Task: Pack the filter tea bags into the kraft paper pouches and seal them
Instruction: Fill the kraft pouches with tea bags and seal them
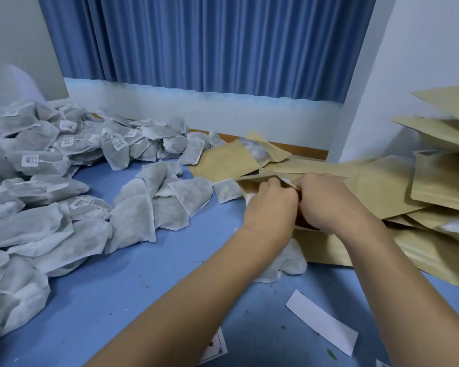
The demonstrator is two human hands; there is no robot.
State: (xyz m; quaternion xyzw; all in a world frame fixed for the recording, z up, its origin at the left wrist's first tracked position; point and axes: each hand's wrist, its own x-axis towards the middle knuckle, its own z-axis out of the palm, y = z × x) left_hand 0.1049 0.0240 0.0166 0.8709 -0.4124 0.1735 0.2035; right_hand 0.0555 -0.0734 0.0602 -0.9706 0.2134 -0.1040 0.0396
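Tea bags [37,160]: dozens, heaped and overlapping, exact count not possible. A handful show printed tags. Kraft pouches [376,186]: ten or more in a loose stack, edges hidden, number not fixable. One more pouch [252,180] gripped by two hands, left hand [270,205] and right hand [326,200]. White paper strip [321,323]: one. Printed card [215,348]: one, partly hidden.

Head cam, close, looks fwd and down over hands [297,200] toward curtain [210,41].
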